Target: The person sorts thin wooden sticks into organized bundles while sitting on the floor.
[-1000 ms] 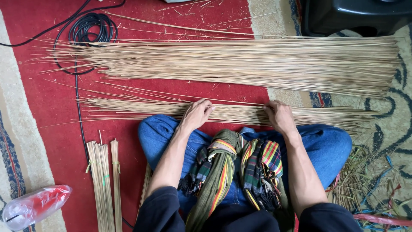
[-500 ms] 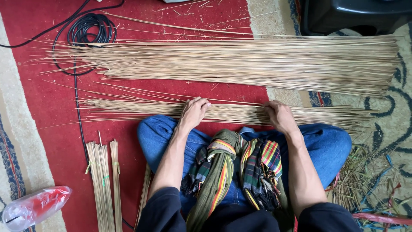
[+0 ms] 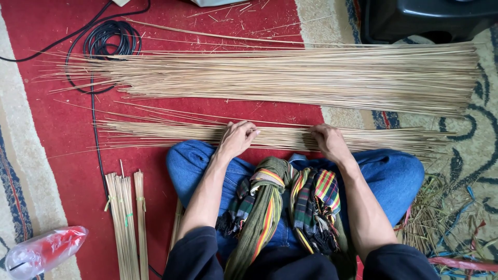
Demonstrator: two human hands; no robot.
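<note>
Resting left hand [image 3: 237, 139], right hand [image 3: 327, 142] on sticks [image 3: 282, 137].

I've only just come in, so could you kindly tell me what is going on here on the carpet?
A person sits cross-legged on a red carpet, with both hands on a thin row of long pale sticks lying across the knees. The left hand and the right hand press on its middle. A much larger pile of sticks lies beyond, and small tied bundles lie beside the left leg.
</note>
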